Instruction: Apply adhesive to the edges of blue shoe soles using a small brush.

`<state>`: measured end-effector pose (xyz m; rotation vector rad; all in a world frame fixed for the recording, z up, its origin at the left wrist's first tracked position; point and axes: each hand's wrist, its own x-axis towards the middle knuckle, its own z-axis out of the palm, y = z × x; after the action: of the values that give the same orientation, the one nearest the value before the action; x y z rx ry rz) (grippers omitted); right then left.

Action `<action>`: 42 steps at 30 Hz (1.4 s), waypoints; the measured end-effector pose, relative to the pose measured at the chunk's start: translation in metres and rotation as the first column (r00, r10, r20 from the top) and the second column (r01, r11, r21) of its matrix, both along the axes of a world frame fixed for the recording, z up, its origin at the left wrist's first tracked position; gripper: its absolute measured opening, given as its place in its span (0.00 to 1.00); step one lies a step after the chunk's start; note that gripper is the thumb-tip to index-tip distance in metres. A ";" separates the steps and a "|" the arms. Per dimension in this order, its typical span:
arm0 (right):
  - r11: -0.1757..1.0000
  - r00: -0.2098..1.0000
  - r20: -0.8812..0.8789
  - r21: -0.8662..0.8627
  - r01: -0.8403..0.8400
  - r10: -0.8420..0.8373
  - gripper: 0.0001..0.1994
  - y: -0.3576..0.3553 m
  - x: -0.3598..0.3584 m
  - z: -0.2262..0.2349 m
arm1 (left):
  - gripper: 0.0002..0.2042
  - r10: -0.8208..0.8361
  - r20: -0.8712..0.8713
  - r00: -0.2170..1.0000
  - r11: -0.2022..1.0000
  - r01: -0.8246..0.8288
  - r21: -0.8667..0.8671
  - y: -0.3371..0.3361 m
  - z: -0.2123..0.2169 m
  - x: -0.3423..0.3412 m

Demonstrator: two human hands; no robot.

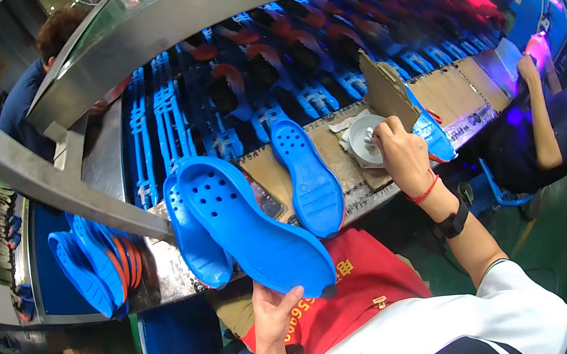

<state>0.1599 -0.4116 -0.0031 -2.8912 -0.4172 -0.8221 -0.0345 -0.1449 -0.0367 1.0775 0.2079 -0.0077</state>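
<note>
My left hand [275,313] is closed on the heel end of a blue shoe sole [254,237], its thumb over the edge. Round holes dot the sole's front part, which rests against a second blue sole [201,253] on the bench edge. Above my lap, a third sole [313,183] lies with its heel toward me. My right hand [405,158] reaches over a small white bowl [363,136], fingers pinched together at its rim. What they hold is mostly hidden. Beside that hand lies another blue sole [433,140], partly behind a cardboard flap [387,83].
Cardboard [459,91] covers the bench along a conveyor with blue racks [167,121] carrying shoe parts. A metal bar [44,166] slants across the left, near stacked blue-orange soles [94,266]. Co-workers sit at right [550,127] and stand at far left [25,114].
</note>
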 end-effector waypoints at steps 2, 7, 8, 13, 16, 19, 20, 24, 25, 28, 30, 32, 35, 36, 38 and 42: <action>1.000 0.999 -0.041 0.006 0.005 -0.005 0.03 -0.004 0.007 -0.002 | 0.34 0.002 -0.023 1.000 1.000 -0.002 -0.005 -0.003 0.002 0.005; 0.995 0.990 -0.109 0.054 -0.079 0.084 0.05 -0.008 0.019 -0.014 | 0.34 -0.042 -0.053 0.998 0.997 0.046 0.064 -0.004 0.005 0.017; 0.996 0.990 -0.117 0.057 -0.074 0.081 0.05 -0.009 0.021 -0.017 | 0.34 -0.061 -0.051 0.997 0.994 0.066 0.090 -0.004 0.006 0.021; 0.987 0.979 -0.126 0.034 -0.159 0.162 0.05 -0.012 0.026 -0.023 | 0.31 -0.066 -0.022 0.998 0.985 0.068 0.160 -0.013 0.017 0.046; 0.981 0.967 -0.170 0.056 -0.183 0.190 0.04 -0.016 0.021 -0.017 | 0.29 -0.020 0.043 0.999 0.987 0.013 0.157 -0.022 0.029 0.063; 0.970 0.982 -0.057 0.179 -0.167 0.180 0.04 -0.010 0.013 0.001 | 0.28 0.006 0.092 0.996 0.980 -0.024 0.196 -0.031 0.039 0.080; 0.969 0.981 -0.063 0.180 -0.170 0.184 0.04 -0.012 0.011 -0.001 | 0.27 0.011 0.114 0.993 0.974 -0.036 0.222 -0.034 0.041 0.085; 0.952 0.978 -0.047 0.243 -0.187 0.204 0.03 -0.012 0.002 0.005 | 0.25 0.056 0.168 0.984 0.953 -0.104 0.286 -0.046 0.043 0.102; 0.915 0.975 0.021 0.342 -0.213 0.219 0.04 -0.011 -0.003 0.012 | 0.24 0.073 0.198 0.977 0.940 -0.134 0.314 -0.048 0.042 0.104; 0.764 0.917 -0.039 0.568 -0.307 0.397 0.06 -0.004 -0.026 0.031 | 0.23 0.112 0.209 0.971 0.925 -0.179 0.336 -0.054 0.046 0.104; 0.706 0.856 -0.020 0.574 -0.414 0.517 0.08 0.005 -0.041 0.035 | 0.22 0.136 0.218 0.966 0.920 -0.205 0.333 -0.058 0.046 0.102; 0.675 0.828 0.004 0.576 -0.461 0.561 0.09 0.013 -0.049 0.034 | 0.22 0.144 0.251 0.957 0.903 -0.231 0.362 -0.060 0.046 0.100; 0.690 0.820 -0.005 0.545 -0.477 0.572 0.09 0.020 -0.051 0.033 | 0.21 0.154 0.259 0.954 0.896 -0.245 0.371 -0.062 0.048 0.097; 0.697 0.813 -0.009 0.521 -0.493 0.582 0.09 0.021 -0.052 0.033 | 0.21 0.156 0.264 0.952 0.891 -0.251 0.379 -0.062 0.048 0.096; 0.682 0.797 -0.022 0.532 -0.502 0.604 0.09 0.022 -0.053 0.032 | 0.20 0.168 0.270 0.948 0.886 -0.266 0.381 -0.061 0.048 0.095; 0.662 0.803 -0.027 0.582 -0.471 0.595 0.09 0.023 -0.055 0.030 | 0.19 0.185 0.295 0.937 0.880 -0.292 0.374 -0.062 0.048 0.093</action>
<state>0.1051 -0.3882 0.0264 -2.0967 -0.8071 -0.4157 0.0588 -0.2065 0.0111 1.4569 0.1136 0.4141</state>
